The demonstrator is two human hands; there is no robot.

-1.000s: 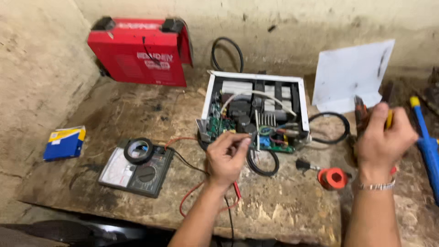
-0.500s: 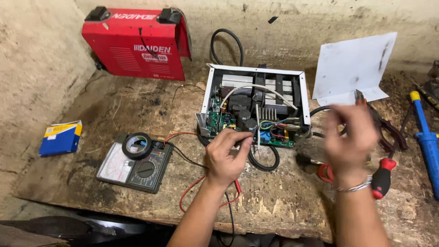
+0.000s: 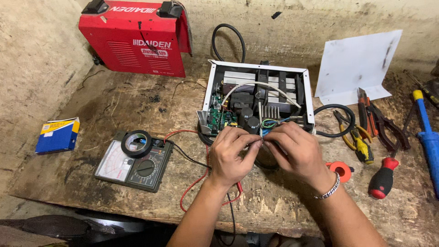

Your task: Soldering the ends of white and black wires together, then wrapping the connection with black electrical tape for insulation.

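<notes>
Pinched between the fingertips of the left hand [image 3: 233, 155] and right hand [image 3: 297, 153]: a small bundle of coloured wires [image 3: 270, 122], green, yellow and blue, at the front edge of the opened electronics unit [image 3: 258, 98]. Both hands closed on the wires, fingertips meeting just in front of the black capacitors and green circuit board [image 3: 218, 120] inside the white metal case. Bracelet on the right wrist.

Opened unit sitting mid-bench on the worn wooden workbench [image 3: 114, 105], a black cable looping out behind and to its right. Left of the hands, an analog multimeter [image 3: 132, 162] with a roll of black tape [image 3: 136, 142] resting on top; red and black test leads [image 3: 194, 183] trailing from it under the left wrist. Red welding machine [image 3: 135, 39] standing at the back left, small blue and yellow box [image 3: 57, 136] at far left. To the right: white sheet of paper [image 3: 359, 66], pliers [image 3: 361, 144], red-and-black screwdriver [image 3: 383, 177], small orange tape roll [image 3: 340, 170] just beside the right wrist, blue-handled tool [image 3: 427, 137] at the edge.
</notes>
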